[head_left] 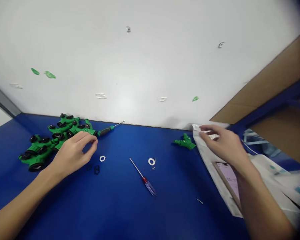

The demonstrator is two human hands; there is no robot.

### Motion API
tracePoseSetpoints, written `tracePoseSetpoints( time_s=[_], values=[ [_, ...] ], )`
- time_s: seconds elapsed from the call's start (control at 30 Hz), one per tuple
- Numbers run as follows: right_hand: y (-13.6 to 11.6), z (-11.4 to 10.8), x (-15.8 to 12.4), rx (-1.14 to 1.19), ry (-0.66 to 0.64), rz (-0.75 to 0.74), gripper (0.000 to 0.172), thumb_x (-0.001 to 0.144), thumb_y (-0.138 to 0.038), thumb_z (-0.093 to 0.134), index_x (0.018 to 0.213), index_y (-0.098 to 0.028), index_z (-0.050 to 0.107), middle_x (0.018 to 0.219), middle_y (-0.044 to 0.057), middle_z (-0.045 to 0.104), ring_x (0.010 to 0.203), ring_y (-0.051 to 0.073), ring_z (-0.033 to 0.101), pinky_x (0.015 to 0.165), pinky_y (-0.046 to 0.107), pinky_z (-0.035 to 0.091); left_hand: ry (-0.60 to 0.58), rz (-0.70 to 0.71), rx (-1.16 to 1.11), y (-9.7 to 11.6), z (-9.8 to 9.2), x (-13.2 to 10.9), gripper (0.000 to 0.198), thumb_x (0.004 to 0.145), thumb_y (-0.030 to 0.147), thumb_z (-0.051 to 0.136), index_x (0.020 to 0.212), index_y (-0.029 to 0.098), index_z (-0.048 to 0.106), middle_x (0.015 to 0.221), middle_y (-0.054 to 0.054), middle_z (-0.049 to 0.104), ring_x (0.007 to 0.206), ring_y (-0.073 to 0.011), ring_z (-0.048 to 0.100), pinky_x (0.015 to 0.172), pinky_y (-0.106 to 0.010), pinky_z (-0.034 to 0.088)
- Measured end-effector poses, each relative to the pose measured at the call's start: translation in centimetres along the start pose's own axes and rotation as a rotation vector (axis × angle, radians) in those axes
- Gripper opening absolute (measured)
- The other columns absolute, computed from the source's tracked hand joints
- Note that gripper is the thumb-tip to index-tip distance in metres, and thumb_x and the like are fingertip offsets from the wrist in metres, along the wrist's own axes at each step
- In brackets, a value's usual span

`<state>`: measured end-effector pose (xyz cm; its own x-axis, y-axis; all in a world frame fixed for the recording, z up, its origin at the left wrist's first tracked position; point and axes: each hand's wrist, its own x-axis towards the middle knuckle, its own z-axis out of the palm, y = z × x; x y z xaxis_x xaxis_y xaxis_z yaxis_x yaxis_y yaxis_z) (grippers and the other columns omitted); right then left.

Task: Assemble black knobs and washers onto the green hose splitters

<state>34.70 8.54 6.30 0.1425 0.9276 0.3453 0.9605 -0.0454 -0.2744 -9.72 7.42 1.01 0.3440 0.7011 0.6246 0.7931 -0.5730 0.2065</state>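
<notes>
My bare hands, held well apart.
My left hand (72,156) curls loosely; my right hand (222,146) arches downward, far right.

A screwdriver with a red and clear handle (146,178) is lying on the blue surface (170,213). Behind it stands a white wall (130,56) with small green scraps (50,74) stuck on it, and brown cardboard (272,90) is at far right.

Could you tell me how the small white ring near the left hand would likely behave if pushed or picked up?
The white ring looks thin and flat, so it is probably light and may skid easily on the smooth blue tabletop. Lying flat, it seems unlikely to roll. Its stiffness cannot be told from here.
</notes>
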Motion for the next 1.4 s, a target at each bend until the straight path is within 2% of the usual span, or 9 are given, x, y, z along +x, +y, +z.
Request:
tracePoseSetpoints(
  time_s=[0.17,0.3,0.5,0.7,0.83,0.9,1.0,1.1,1.4],
  values=[
    [1.9,3.4,-0.7,-0.074,-0.227,-0.173,0.037,0.074,-0.034,0.068,0.108,-0.023,0.072,0.113,0.01,0.069,0.101,0.03,0.067,0.09,0.04,0.053,0.023,0.001,-0.012,0.4,-0.2,0.0,0.017,0.093,0.024,0.051,0.082,0.018,0.063,0.079,-0.005,0.067,0.072,-0.0192,0.065,0.058,-0.028,0.05],
    [1.5,5.3,-1.4,-0.155,-0.195,-0.166,0.034,0.083,-0.026,0.058,0.115,-0.02,0.069,0.118,0.016,0.061,0.091,0.031,0.066,0.083,0.045,0.054,0.035,-0.047,0.009,0.5,-0.4,0.1,0.018,0.092,0.025,0.05,0.082,0.019,0.064,0.075,-0.005,0.066,0.067,-0.0188,0.063,0.059,-0.029,0.051],
    [0.6,5.8,-2.3,-0.167,-0.144,-0.177,0.031,0.086,-0.021,0.052,0.114,-0.019,0.065,0.117,0.017,0.057,0.075,0.028,0.065,0.069,0.047,0.055,0.043,-0.073,-0.009,0.6,-0.5,0.3,0.017,0.091,0.026,0.051,0.08,0.021,0.063,0.073,-0.004,0.065,0.066,-0.019,0.063,0.063,-0.032,0.052],
    [-1.8,5.4,-3.0,0.001,-0.08,-0.322,0.03,0.091,-0.022,0.051,0.119,-0.019,0.061,0.126,0.015,0.057,0.108,0.029,0.064,0.09,0.045,0.056,0.053,-0.183,-0.122,1.4,-0.6,0.4,0.016,0.088,0.03,0.055,0.078,0.021,0.064,0.071,-0.003,0.066,0.065,-0.0184,0.061,0.063,-0.032,0.051],
    [-6.0,5.1,-5.1,0.345,-0.018,-0.604,0.031,0.096,-0.02,0.053,0.127,-0.021,0.058,0.126,0.012,0.062,0.115,0.023,0.064,0.099,0.042,0.054,-0.037,-0.507,-0.556,3.7,-0.7,0.3,0.021,0.087,0.039,0.06,0.082,0.019,0.065,0.076,-0.004,0.068,0.065,-0.0173,0.062,0.059,-0.03,0.051],
    [-8.3,5.1,-6.5,0.472,-0.009,-0.757,0.032,0.096,-0.013,0.053,0.127,-0.02,0.058,0.123,0.012,0.065,0.11,0.02,0.066,0.095,0.038,0.057,-0.191,-0.588,-0.876,5.3,-0.4,-0.1,0.027,0.09,0.043,0.059,0.098,0.018,0.064,0.086,-0.006,0.069,0.065,-0.0165,0.062,0.061,-0.031,0.054],
    [-11.0,5.2,-8.5,0.545,0.008,-0.942,0.036,0.094,-0.008,0.056,0.129,-0.018,0.057,0.121,0.014,0.067,0.11,0.021,0.067,0.09,0.039,0.06,-0.461,-0.695,-1.283,7.7,0.2,-1.1,0.049,0.089,0.049,0.062,0.127,0.021,0.049,0.11,-0.013,0.066,0.083,-0.0236,0.068,0.061,-0.035,0.058],
    [-12.6,5.5,-10.2,0.65,0.023,-1.052,0.044,0.091,-0.005,0.059,0.133,-0.014,0.053,0.118,0.018,0.068,0.113,0.025,0.066,0.09,0.042,0.06,-0.6,-0.713,-1.524,9.3,0.8,-2.0,0.063,0.085,0.049,0.068,0.135,0.022,0.04,0.092,-0.008,0.065,0.079,-0.0235,0.068,0.057,-0.033,0.056],
    [-13.5,5.9,-11.3,0.902,-0.016,-0.766,0.033,0.087,-0.014,0.066,0.119,-0.02,0.063,0.106,0.012,0.071,0.091,0.021,0.071,0.076,0.033,0.062,-0.636,-0.966,-1.83,9.2,0.4,-2.2,0.06,0.085,0.036,0.071,0.136,0.019,0.045,0.068,-0.001,0.062,0.049,-0.0079,0.044,0.05,-0.024,0.029]
  ],
)
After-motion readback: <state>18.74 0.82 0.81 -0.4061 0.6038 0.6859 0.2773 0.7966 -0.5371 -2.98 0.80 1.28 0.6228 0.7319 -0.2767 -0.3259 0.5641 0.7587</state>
